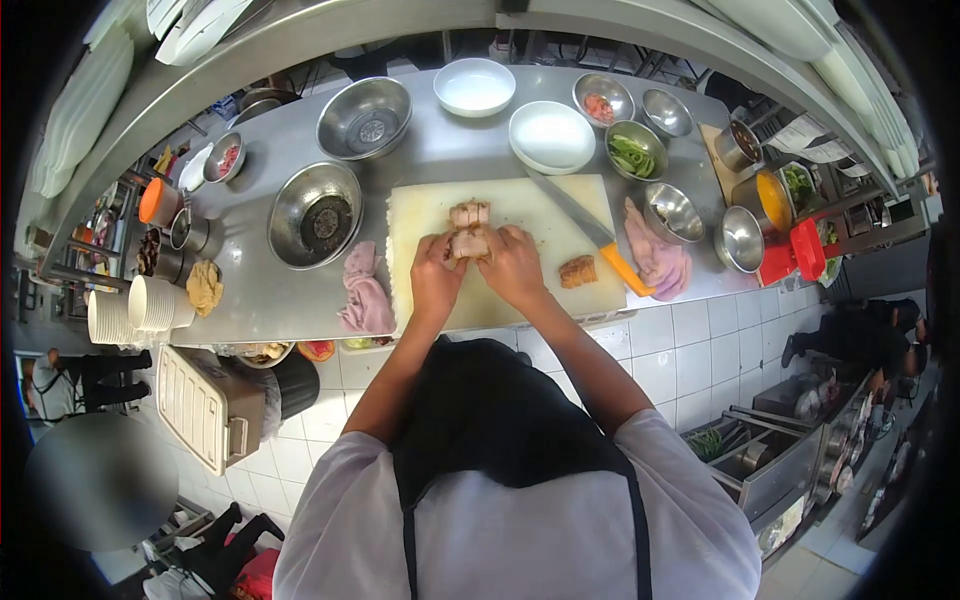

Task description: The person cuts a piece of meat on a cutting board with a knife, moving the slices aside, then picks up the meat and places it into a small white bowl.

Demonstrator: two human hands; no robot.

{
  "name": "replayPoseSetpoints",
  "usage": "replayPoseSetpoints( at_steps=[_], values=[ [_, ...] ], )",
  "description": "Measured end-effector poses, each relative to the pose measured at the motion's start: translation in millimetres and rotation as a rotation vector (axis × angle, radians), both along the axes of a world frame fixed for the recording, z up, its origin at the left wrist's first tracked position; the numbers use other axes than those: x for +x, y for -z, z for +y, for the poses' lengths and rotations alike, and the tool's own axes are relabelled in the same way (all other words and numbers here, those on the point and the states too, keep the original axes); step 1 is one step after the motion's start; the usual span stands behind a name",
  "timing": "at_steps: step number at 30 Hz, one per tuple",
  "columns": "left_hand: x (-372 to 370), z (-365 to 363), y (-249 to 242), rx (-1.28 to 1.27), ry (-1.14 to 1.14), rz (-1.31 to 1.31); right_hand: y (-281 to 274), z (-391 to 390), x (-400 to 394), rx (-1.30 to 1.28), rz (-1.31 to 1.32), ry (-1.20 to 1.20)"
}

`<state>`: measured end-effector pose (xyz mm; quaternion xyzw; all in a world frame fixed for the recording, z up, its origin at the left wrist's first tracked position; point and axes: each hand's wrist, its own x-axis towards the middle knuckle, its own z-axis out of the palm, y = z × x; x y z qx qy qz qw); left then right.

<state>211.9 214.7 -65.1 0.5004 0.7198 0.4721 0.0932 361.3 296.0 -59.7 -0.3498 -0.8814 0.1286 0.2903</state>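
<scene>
On the white cutting board [425, 208], my left hand [436, 277] and my right hand [514, 266] close in from either side on a piece of cooked pork belly [469, 245]. The fingers of both are pressed against its sides. Just beyond it lies a second cooked pork belly piece [470, 213], almost in line with it. A browned chunk of meat [577, 271] rests to the right of my right hand. Further right, a knife [577, 217] with an orange handle lies diagonally, its handle toward the board's near right corner.
Folded pink cloths [366, 290] [656, 252] flank the board. Steel bowls [316, 215] stand left, white bowls [552, 137] behind. A bowl of green vegetable slices [635, 150] is back right. Stacked white containers [160, 303] sit at the left edge. A shelf [400, 40] spans the far side.
</scene>
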Motion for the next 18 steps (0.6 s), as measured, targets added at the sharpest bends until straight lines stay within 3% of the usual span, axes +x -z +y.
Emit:
replayPoseSetpoints(
  at_steps=[10, 18],
  values=[
    [-31.0, 59.9, 0.5, -0.081, 0.059, 0.228, 8.6, 53.0, -23.9, -0.063, -0.107, 0.036],
    [-47.9, 10.2, -29.9, -0.092, 0.007, 0.240, -34.2, 27.7, 29.4, -0.101, 0.098, 0.163]
  ],
)
